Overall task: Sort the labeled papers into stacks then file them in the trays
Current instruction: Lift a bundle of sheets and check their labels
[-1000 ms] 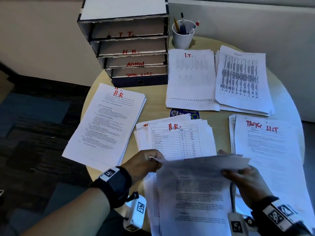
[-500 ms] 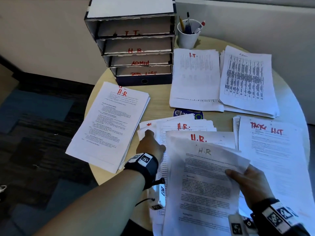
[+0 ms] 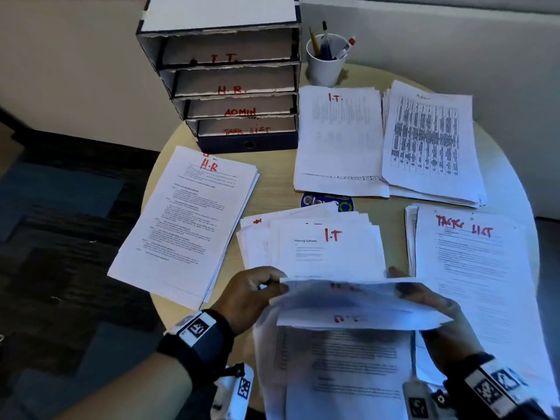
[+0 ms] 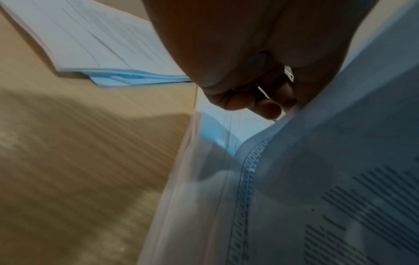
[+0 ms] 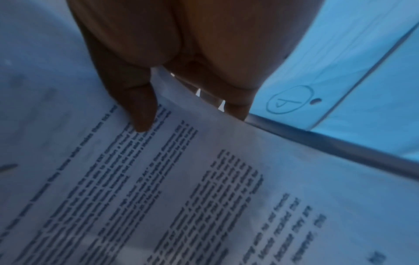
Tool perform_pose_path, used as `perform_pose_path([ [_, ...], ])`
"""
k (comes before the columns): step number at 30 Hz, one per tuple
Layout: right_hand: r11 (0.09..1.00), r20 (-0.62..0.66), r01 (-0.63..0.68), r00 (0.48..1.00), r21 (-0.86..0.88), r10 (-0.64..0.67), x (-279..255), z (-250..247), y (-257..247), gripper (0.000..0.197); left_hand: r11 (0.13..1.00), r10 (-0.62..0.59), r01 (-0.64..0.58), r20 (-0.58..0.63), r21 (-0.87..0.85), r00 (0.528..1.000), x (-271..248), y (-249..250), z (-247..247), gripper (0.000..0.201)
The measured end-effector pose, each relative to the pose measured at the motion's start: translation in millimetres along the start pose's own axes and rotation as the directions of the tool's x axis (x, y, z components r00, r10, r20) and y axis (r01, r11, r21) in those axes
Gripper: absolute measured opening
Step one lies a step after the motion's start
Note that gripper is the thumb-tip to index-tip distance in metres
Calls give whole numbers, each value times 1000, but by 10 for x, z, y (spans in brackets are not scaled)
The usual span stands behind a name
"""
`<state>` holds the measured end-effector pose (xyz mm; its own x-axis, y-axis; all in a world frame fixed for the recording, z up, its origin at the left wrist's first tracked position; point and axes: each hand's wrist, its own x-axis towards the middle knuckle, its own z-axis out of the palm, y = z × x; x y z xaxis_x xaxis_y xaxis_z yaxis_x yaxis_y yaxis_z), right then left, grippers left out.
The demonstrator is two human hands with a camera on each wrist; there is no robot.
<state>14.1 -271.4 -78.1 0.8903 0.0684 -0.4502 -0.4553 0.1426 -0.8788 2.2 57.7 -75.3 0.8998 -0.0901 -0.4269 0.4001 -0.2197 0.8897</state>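
I hold a few lifted sheets [image 3: 348, 310] over the near edge of the table, their tops bent toward me with red labels blurred. My left hand [image 3: 257, 294] pinches their left edge, also seen in the left wrist view [image 4: 260, 100]. My right hand [image 3: 430, 301] grips the right edge, thumb on the printed page [image 5: 140, 114]. Beyond them lies the unsorted pile [image 3: 318, 244], an I.T sheet on top. Sorted stacks: H.R [image 3: 188, 219] at left, I.T [image 3: 339, 140] and Admin [image 3: 430, 140] at the back, Task List [image 3: 472, 268] at right. The tray rack [image 3: 230, 83] reads I.T., H.R., ADMIN, TASK LIST.
A white cup of pens [image 3: 325, 60] stands right of the rack. A round blue sticker [image 3: 327, 203] shows on the round wooden table [image 3: 272, 183] between the stacks. Dark carpet [image 3: 60, 253] lies off the left edge; a pale wall stands behind.
My left hand has come back from the pile to the held sheets. The H.R sheets are off the pile, which now shows an I.T sheet; the held sheets' tops have folded toward me.
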Motion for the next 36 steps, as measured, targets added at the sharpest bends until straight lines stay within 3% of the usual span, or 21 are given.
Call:
perform_pose_path([
  [3,992,-32,41,998,-119,-45,-45,53,-49,23,996,-33,30,34,88,999,15,-19,1,35],
  [6,992,-82,-10,997,-126,0,-71,2,-36,23,974,-100,127,-151,187,984,171,48,66,18],
  [9,988,-77,15,997,-156,-27,-126,-42,-41,24,872,-106,181,-184,456,977,376,190,147,39],
  [11,979,-142,39,987,-202,-69,-156,-134,9,24,765,-142,239,-205,599,968,469,311,235,38],
  [14,989,-181,-4,983,-145,-22,-174,-207,68,13,690,-196,321,-260,649,946,518,376,344,40],
  [17,996,-190,-54,981,-66,40,-172,-223,133,15,706,-222,340,-262,621,939,521,317,357,46],
  [18,995,-179,-68,982,-68,55,-159,-222,158,22,745,-191,310,-256,591,948,505,303,361,44],
  [20,995,-174,-89,981,-35,81,-132,-203,174,61,867,-68,188,-264,461,962,438,261,384,19],
  [21,996,-187,-85,979,2,84,-118,-195,179,74,940,-71,155,-270,303,960,385,256,386,6],
  [22,996,-210,-88,974,13,89,-117,-159,147,82,985,-144,164,-249,61,958,328,273,388,10],
  [23,996,-227,-89,970,22,92,-107,-116,116,88,952,-261,222,-179,-212,949,264,293,380,20],
  [24,995,-240,-92,966,36,98,-94,-78,84,90,842,-347,285,-56,-458,936,197,309,377,30],
  [25,995,-248,-86,964,52,96,-83,-34,50,89,776,-360,316,28,-546,932,137,265,368,40],
  [26,993,-245,-86,964,76,103,-71,21,21,84,780,-333,322,80,-537,940,84,243,369,47],
  [29,967,-200,-72,972,245,123,-1,168,-81,46,984,-174,175,68,-17,982,-62,258,437,36],
  [31,978,-243,-65,963,197,113,39,264,-174,41,960,-106,109,-25,259,994,-61,318,435,15],
  [32,996,-319,-52,945,67,71,37,313,-261,43,935,-77,97,-73,342,994,-51,386,399,11],
  [33,988,-436,-43,899,-147,-26,27,341,-363,52,896,-52,101,-123,432,991,-50,492,370,22],
  [34,918,-494,-3,843,-397,-211,-22,393,-503,62,852,5,78,-156,517,988,-54,603,341,28],
  [35,760,-410,134,776,-636,-480,-110,464,-665,66,793,74,37,-156,608,985,-63,728,299,27],
  [36,498,-174,310,683,-810,-709,-205,551,-831,63,709,185,-39,-132,704,974,-79,861,276,22],
])
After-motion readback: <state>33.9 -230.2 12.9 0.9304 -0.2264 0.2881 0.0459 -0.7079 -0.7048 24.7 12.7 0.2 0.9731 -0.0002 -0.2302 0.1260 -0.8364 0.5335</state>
